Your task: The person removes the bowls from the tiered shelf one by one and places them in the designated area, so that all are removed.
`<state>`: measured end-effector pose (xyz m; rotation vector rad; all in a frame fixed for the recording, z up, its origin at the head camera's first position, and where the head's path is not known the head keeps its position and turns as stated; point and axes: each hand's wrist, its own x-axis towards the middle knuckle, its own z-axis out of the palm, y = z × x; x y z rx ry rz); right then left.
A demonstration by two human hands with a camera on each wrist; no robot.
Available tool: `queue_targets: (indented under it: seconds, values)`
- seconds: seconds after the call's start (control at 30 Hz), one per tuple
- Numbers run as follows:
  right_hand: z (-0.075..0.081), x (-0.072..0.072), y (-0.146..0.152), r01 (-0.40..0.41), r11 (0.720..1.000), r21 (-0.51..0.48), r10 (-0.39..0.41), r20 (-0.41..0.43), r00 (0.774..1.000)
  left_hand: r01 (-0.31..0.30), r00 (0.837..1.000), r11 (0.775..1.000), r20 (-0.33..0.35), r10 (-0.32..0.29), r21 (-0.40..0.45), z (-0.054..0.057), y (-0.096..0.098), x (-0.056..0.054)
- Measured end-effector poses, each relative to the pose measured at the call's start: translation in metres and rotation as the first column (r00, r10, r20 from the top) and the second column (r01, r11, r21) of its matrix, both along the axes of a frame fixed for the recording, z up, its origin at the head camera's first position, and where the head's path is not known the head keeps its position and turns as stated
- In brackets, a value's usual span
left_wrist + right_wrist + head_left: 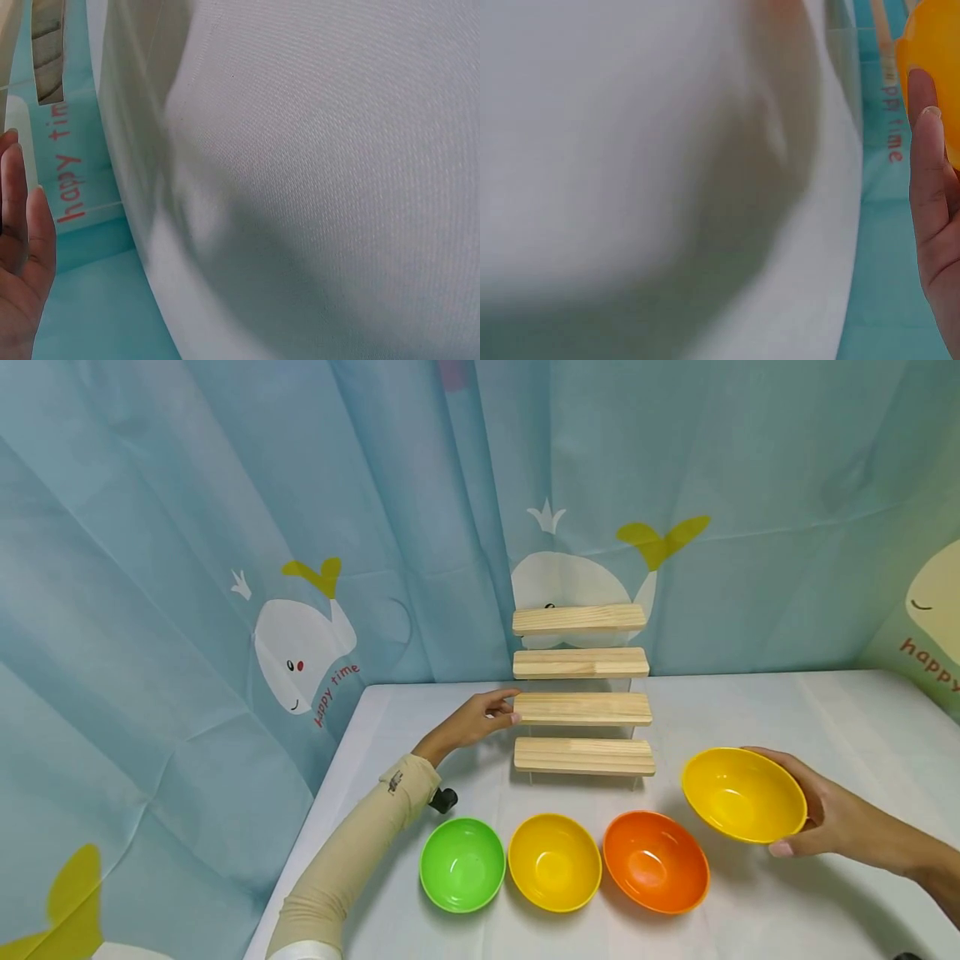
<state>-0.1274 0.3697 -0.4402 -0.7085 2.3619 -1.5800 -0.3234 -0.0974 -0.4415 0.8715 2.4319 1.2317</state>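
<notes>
My right hand (832, 818) grips a yellow bowl (738, 797) by its right side, holding it tilted above the table. In the right wrist view, the fingers (930, 165) lie along the outside of this yellow bowl (937, 67). At the left end of a stepped wooden rack (583, 708), my left hand (476, 718) pinches the second shelf from the bottom between thumb and forefinger. The left wrist view catches only part of this hand (26, 262), at its left edge. The rack has several pale wooden boards rising towards the back.
In front of the rack stand a green bowl (463, 865), a second yellow bowl (555, 863) and an orange bowl (656, 863), side by side on the white tablecloth (780, 710). A blue curtain (420, 527) with printed whales hangs behind and to the left.
</notes>
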Motion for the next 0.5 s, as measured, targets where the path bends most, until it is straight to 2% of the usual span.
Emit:
queue_targets:
  seconds: [0.17,0.37,0.5]
  values:
    - [-0.014,0.009,0.009,0.046,0.998,0.044,-0.046,0.008,0.999,0.002,1.0,1.0,0.006,-0.002,0.0,0.0,0.0,0.0]
    - [-0.029,0.015,0.017,0.029,0.997,0.076,-0.028,-0.015,0.999,0.009,1.0,1.0,0.011,-0.009,0.009,0.0,0.0,-0.001]
    - [-0.038,0.018,0.019,0.064,0.991,0.121,-0.063,-0.016,0.998,0.006,1.0,1.0,0.015,-0.006,0.007,0.001,0.0,-0.001]
